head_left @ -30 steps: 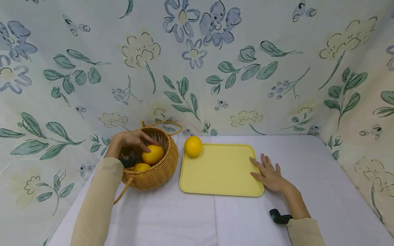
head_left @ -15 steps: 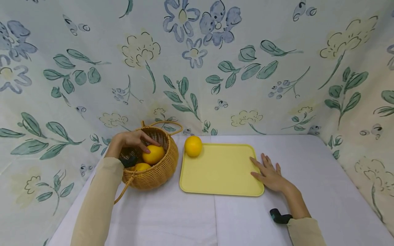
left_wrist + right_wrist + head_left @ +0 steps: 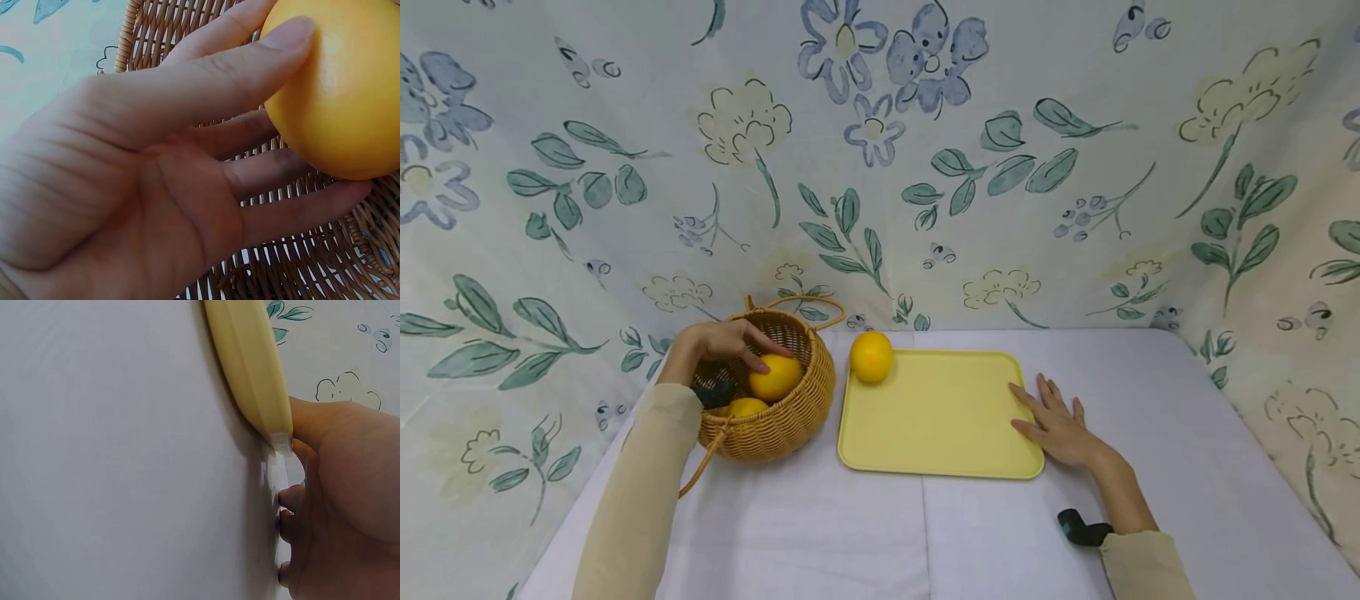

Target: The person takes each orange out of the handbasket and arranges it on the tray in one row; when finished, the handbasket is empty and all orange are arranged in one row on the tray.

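Note:
Inside the wicker basket (image 3: 801,408), my left hand (image 3: 718,342) holds a yellow-orange orange (image 3: 776,379). The left wrist view shows the thumb pressed on the near side of the orange (image 3: 344,87) and the other fingers reaching round and under it. A second orange (image 3: 747,407) lies lower in the basket, partly hidden by the rim. One more orange (image 3: 871,357) sits at the back left corner of the yellow tray (image 3: 940,425). My right hand (image 3: 1063,429) lies with spread fingers at the tray's right edge, thumb and forefinger touching its rim.
The basket stands left of the tray on a white cloth-covered table (image 3: 820,533), its looped handles (image 3: 703,462) folded outward. Behind the table hangs a floral cloth (image 3: 880,233). A black wrist device (image 3: 1082,529) sits at my right wrist.
The held orange has shifted very slightly to the right inside the basket. My right hand, the tray and the orange on it have stayed still.

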A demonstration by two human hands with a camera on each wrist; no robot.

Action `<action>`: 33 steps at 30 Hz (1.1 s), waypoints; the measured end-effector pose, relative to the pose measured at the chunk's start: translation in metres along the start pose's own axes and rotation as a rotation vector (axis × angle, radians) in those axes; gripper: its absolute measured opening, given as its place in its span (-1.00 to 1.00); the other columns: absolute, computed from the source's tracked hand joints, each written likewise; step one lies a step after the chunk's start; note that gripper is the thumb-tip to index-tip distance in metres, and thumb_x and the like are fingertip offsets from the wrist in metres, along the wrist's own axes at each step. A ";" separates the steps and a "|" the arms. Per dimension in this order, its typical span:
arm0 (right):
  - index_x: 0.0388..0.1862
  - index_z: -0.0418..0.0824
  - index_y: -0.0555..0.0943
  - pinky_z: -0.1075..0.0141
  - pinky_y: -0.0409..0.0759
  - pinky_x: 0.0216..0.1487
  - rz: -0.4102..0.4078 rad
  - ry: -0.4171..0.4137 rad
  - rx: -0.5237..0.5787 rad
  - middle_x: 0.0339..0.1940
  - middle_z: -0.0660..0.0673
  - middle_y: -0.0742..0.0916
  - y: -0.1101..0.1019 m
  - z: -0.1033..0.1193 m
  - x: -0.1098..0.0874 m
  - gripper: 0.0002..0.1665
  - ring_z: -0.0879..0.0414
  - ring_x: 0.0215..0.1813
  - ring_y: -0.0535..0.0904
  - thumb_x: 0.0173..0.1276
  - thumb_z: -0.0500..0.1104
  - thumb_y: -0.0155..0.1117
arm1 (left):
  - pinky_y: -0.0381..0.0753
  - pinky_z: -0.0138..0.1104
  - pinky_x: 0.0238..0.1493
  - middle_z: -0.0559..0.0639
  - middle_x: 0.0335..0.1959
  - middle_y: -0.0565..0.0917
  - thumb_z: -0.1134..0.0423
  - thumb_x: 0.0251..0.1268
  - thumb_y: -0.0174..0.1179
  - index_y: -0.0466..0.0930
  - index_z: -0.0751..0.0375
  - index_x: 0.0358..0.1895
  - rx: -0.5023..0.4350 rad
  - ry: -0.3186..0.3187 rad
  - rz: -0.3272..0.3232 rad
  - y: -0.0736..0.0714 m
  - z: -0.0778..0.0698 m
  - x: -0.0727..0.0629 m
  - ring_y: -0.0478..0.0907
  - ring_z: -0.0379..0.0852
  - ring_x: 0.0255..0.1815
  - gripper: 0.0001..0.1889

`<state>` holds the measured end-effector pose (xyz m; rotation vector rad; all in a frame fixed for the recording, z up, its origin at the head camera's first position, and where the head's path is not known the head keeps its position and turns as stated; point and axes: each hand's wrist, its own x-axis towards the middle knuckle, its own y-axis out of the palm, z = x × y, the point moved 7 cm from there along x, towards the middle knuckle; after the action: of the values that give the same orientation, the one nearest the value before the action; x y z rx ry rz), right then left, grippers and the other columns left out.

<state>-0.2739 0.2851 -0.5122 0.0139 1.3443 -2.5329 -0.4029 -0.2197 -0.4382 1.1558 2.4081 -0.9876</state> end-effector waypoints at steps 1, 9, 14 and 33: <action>0.66 -0.21 0.16 -0.54 -0.57 0.45 0.000 0.000 0.000 0.66 -0.59 -0.15 0.000 0.000 0.000 -0.14 -0.56 0.65 -0.35 0.58 0.17 0.11 | 0.69 -0.18 0.23 0.11 0.51 0.48 0.24 0.33 0.40 0.62 -0.02 0.36 -0.019 -0.010 0.001 0.000 0.001 0.000 0.56 -0.05 0.34 -0.49; 0.67 -0.21 0.13 -0.54 -0.60 0.45 0.004 -0.003 0.005 0.67 -0.57 -0.17 0.001 -0.001 -0.001 -0.15 -0.55 0.66 -0.38 0.60 0.16 0.09 | 0.72 -0.19 0.17 0.16 0.49 0.50 0.24 0.35 0.39 0.59 0.02 0.38 -0.009 0.003 0.005 0.002 0.000 0.000 0.64 -0.15 0.19 -0.47; 0.67 -0.21 0.13 -0.53 -0.60 0.45 0.008 -0.001 0.002 0.67 -0.57 -0.17 0.001 -0.001 -0.002 -0.15 -0.54 0.66 -0.39 0.61 0.16 0.08 | 0.68 -0.25 0.24 0.10 0.45 0.55 0.24 0.34 0.39 0.62 0.01 0.36 0.040 0.043 0.000 0.001 -0.001 0.001 0.55 -0.06 0.36 -0.49; 0.67 -0.20 0.14 -0.52 -0.61 0.46 0.007 0.006 0.015 0.68 -0.55 -0.17 0.002 0.000 -0.001 -0.15 -0.52 0.67 -0.39 0.60 0.16 0.09 | 0.66 -0.22 0.25 0.07 0.51 0.48 0.21 0.33 0.40 0.64 -0.02 0.34 0.019 0.020 -0.040 -0.009 -0.017 -0.012 0.44 0.02 0.45 -0.50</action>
<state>-0.2725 0.2847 -0.5137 0.0286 1.3245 -2.5393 -0.4016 -0.2189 -0.4156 1.1332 2.4513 -1.0186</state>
